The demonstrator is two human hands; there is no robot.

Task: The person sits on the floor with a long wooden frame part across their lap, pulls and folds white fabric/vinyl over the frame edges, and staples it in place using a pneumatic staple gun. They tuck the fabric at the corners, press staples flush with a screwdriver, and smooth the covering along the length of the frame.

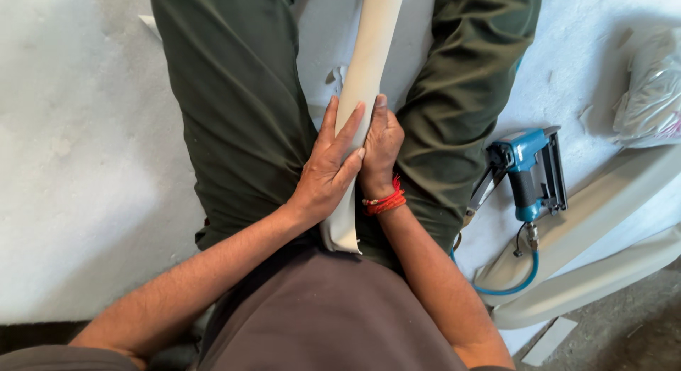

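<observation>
The left hand (330,169) lies flat with its fingers spread along the long cream-coloured padded strip (365,66), pressing it down; the right hand (381,147) lies against the strip's other edge, fingers together, and whether it grips or only steadies I cannot tell. A red thread band (384,201) circles that wrist. The strip runs between the person's legs in dark green trousers (234,101), its near end (342,233) at the lap and its far end out of view. It looks like the smoothing and lining-up stage, cover pulled snug over padding; any next move would need one hand to keep the tension. To the right, well apart on the white floor (78,130), a blue pneumatic stapler (528,176) lies with its blue hose (512,282) beside pale curved panels (603,229) and a crumpled plastic bag (649,94). The knees hem the strip closely.
</observation>
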